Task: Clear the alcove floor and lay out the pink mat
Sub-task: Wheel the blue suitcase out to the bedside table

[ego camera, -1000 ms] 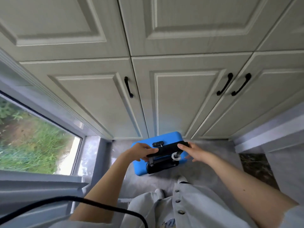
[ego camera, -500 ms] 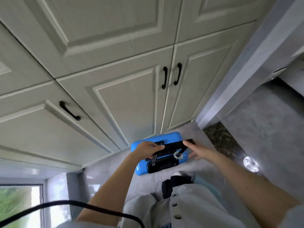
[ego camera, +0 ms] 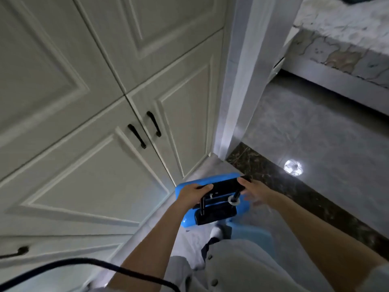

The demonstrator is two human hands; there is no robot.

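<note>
The blue suitcase (ego camera: 212, 202) stands on the grey floor (ego camera: 315, 131) near the white cabinet (ego camera: 94, 165), just left of the dark threshold strip (ego camera: 294, 194). The left hand (ego camera: 192, 193) grips its black handle (ego camera: 226, 185). The right hand (ego camera: 255, 191) touches the handle's right end with its fingers spread and blurred.

Much of the blue suitcase (ego camera: 212, 184) is covered by the black pull handle (ego camera: 223, 185), the two hands and the person's knee; its lower body and any wheels cannot be seen. The fingers (ego camera: 251, 200) of the right hand (ego camera: 255, 191) are smeared by motion blur, so their hold on the handle cannot be judged. The left hand (ego camera: 192, 193) has its fingers hidden under the bar. A black cable (ego camera: 63, 265) is cut off by the left and bottom edges. One cabinet handle (ego camera: 14, 253) is blurred and clipped at the left edge. The bed (ego camera: 341, 47) is cut by the top and right edges.
</note>
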